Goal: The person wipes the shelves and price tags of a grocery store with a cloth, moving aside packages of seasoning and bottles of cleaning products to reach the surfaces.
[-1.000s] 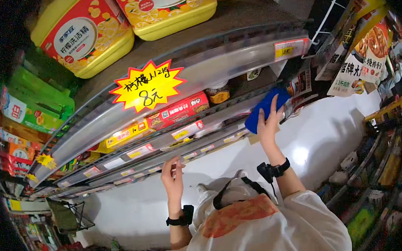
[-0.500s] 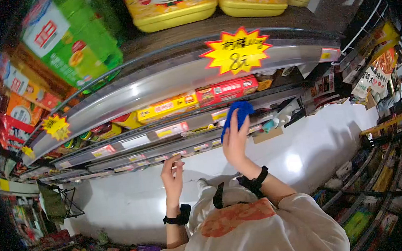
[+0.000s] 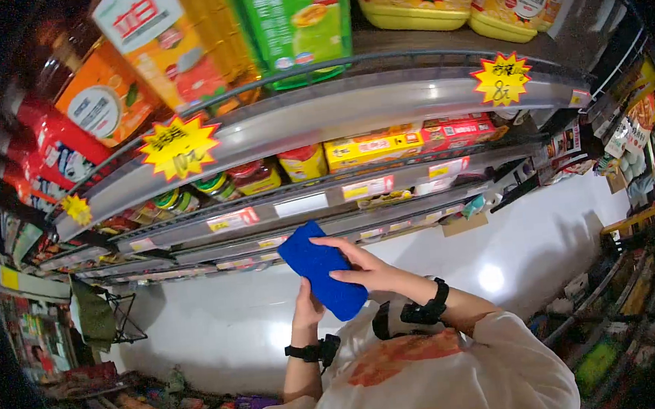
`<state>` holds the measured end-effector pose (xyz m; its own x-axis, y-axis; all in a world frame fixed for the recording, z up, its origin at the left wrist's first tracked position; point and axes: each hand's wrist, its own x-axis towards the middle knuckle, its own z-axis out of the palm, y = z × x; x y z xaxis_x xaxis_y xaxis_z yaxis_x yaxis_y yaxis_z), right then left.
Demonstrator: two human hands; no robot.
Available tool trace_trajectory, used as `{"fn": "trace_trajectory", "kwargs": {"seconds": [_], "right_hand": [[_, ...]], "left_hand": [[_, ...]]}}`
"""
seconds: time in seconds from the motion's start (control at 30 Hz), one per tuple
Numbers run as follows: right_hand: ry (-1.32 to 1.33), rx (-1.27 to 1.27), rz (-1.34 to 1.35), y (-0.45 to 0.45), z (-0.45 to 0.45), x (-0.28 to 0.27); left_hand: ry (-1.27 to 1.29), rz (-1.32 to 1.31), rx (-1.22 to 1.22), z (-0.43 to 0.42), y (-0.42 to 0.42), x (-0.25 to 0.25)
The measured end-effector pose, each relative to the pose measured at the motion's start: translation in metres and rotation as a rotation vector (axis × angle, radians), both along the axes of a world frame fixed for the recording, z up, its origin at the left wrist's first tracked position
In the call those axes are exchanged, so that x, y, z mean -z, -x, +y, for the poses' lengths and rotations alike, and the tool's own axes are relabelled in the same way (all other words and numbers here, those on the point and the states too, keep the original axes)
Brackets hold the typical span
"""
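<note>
A folded blue cleaning cloth (image 3: 322,273) is held in front of the shelves, over the floor. My right hand (image 3: 362,267) grips it from the right, with the thumb and a finger lying on its face. At the cloth's lower left edge is my left hand (image 3: 306,305), its thumb up against the edge and its other fingers mostly hidden behind. Nearest beyond the cloth is the front of the lower shelf, with a white price label (image 3: 301,205) on its strip.
On the upper shelf stand yellow jugs (image 3: 416,1), a green pack (image 3: 296,28) and orange bottles (image 3: 104,98) behind a wire rail. Starburst price signs (image 3: 181,146) hang there. Jars and boxes (image 3: 373,148) fill the lower shelf. A folding stool (image 3: 96,312) stands on the left.
My right hand has brought the cloth away from the lower shelf edge, down and left. My left hand has come to it. The view has swung left.
</note>
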<state>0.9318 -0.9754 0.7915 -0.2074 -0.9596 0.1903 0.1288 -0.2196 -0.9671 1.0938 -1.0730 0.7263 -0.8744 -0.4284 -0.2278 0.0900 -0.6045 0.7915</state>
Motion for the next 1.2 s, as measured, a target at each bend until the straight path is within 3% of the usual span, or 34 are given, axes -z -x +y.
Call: {"fn": "trace_trajectory", "kwargs": {"seconds": [0.03, 0.07, 0.1, 0.13, 0.2, 0.27, 0.33, 0.37, 0.4, 0.47, 0.53, 0.6, 0.67, 0.73, 0.8, 0.87, 0.9, 0.93, 1.0, 1.07, 1.17, 1.2], "right_hand": [[-0.002, 0.036, 0.009, -0.008, -0.005, 0.002], [-0.005, 0.071, 0.020, -0.013, -0.009, 0.003], [-0.042, 0.109, 0.259, -0.015, -0.012, -0.003], [-0.038, 0.102, 0.263, -0.018, -0.014, -0.004], [0.033, 0.235, 0.778, -0.027, -0.017, -0.006], [0.063, 0.252, 0.778, -0.029, -0.019, -0.014], [0.056, 0.164, 0.670, -0.026, -0.018, -0.032], [0.106, 0.150, 0.688, -0.021, -0.017, -0.030], [0.111, 0.147, 0.690, -0.015, -0.014, -0.027], [0.051, 0.273, 0.951, 0.001, -0.002, -0.022], [-0.022, 0.272, 0.913, 0.014, 0.017, -0.019], [-0.109, 0.428, 0.855, 0.026, 0.034, -0.008], [-0.149, 0.468, 0.844, 0.030, 0.052, -0.008], [-0.192, 0.506, 0.843, 0.031, 0.062, -0.006], [-0.241, 0.528, 0.867, 0.031, 0.070, -0.002], [-0.249, 0.531, 0.923, 0.029, 0.074, -0.006], [-0.258, 0.498, 0.900, 0.029, 0.076, -0.007], [-0.265, 0.467, 0.875, 0.030, 0.076, -0.007], [-0.279, 0.480, 0.882, 0.033, 0.081, -0.003], [-0.297, 0.488, 0.893, 0.038, 0.087, 0.001], [-0.320, 0.476, 0.895, 0.049, 0.102, 0.005], [-0.314, 0.468, 0.889, 0.053, 0.105, 0.005]], "left_hand": [[0.004, 0.005, -0.008, -0.002, -0.002, -0.003], [-0.150, 0.002, -0.068, -0.002, -0.001, -0.006], [-0.305, 0.000, -0.126, -0.002, 0.004, -0.017], [-0.303, 0.006, -0.134, -0.003, 0.007, -0.022], [-0.357, 0.243, -0.147, -0.008, 0.010, -0.029], [-0.308, 0.219, -0.182, -0.023, -0.003, -0.020], [-0.432, 0.257, -0.196, -0.036, -0.009, -0.030], [-0.319, 0.238, -0.261, -0.040, -0.014, -0.037], [-0.248, 0.279, -0.233, -0.062, -0.031, -0.012], [-0.181, 0.539, -0.162, -0.101, -0.059, 0.006], [-0.063, 0.411, -0.380, -0.152, -0.109, 0.049], [0.109, 0.039, -0.986, -0.181, -0.112, 0.021], [0.150, 0.008, -1.104, -0.237, -0.139, 0.025], [0.315, -0.188, -1.431, -0.251, -0.117, -0.038], [0.634, -0.606, -1.593, -0.312, -0.138, -0.028], [0.725, -1.067, -1.703, -0.374, -0.161, -0.003], [0.742, -1.077, -1.802, -0.383, -0.157, -0.008], [0.743, -1.075, -1.801, -0.387, -0.149, -0.007], [0.754, -1.403, -1.432, -0.385, -0.130, -0.004], [0.857, -1.157, -1.462, -0.368, -0.098, -0.007], [0.994, -1.184, -1.489, -0.352, -0.080, 0.008], [1.038, -1.067, -1.503, -0.345, -0.075, 0.015]]}}
